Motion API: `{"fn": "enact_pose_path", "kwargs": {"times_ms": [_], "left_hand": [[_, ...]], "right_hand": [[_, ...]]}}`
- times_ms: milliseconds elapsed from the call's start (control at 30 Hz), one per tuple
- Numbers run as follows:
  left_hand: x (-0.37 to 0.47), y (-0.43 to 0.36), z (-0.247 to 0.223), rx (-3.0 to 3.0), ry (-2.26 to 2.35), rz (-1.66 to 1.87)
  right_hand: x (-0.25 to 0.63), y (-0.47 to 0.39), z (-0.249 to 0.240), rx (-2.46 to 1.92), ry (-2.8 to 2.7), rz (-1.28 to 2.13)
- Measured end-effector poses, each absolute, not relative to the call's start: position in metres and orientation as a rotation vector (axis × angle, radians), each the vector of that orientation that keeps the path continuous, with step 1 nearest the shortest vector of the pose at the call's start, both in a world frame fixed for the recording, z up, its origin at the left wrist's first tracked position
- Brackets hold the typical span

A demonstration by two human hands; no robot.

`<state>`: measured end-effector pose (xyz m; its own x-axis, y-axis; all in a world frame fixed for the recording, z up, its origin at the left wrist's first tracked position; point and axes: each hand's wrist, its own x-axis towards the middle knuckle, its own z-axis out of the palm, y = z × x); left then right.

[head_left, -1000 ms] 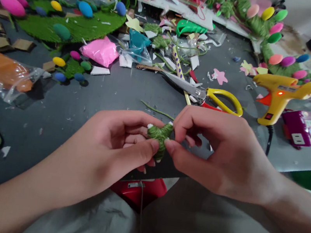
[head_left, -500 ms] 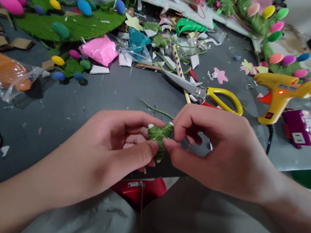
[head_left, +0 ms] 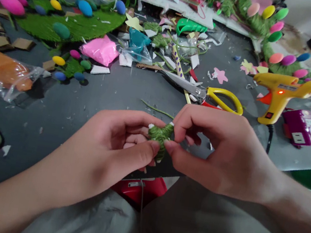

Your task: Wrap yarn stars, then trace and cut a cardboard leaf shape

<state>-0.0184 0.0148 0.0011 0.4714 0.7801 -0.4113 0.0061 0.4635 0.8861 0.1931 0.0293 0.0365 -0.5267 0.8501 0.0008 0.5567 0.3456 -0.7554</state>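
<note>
- The green star (head_left: pixel 160 134) sits between my hands, just over the near edge of the surface (head_left: pixel 123 95), white tips showing at its 11, 1 and 6 o'clock.
- My left hand (head_left: pixel 109 144) grips the star, thumb on its face and fingers behind.
- My right hand (head_left: pixel 217 154) has thumb and forefinger bent close together at the star's 3 o'clock edge; I cannot tell whether they pinch the star, the strand or neither.
- The green strand (head_left: pixel 159 111) stretches from beside my right fingers towards 11 o'clock.
- I judge the star very light and fairly stiff inside, its wound skin soft and apt to slide off the narrow points.
- The thick middle looks the safest place to hold, flat between thumb and fingers; a hard squeeze could bend a point.
- From the star, the scissors (head_left: pixel 199 93) lie at 1 o'clock, the glue gun (head_left: pixel 283 95) at 2, its light red, and the pink bag (head_left: pixel 101 49) between 10 and 11.
</note>
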Motion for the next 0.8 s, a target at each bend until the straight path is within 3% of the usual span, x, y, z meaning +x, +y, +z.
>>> {"fn": "enact_pose_path", "kwargs": {"times_ms": [800], "left_hand": [[-0.0182, 0.0141, 0.0037, 0.972, 1.003, 0.586]], "right_hand": [[0.1959, 0.0292, 0.0385, -1.282, -2.194, 1.075]]}}
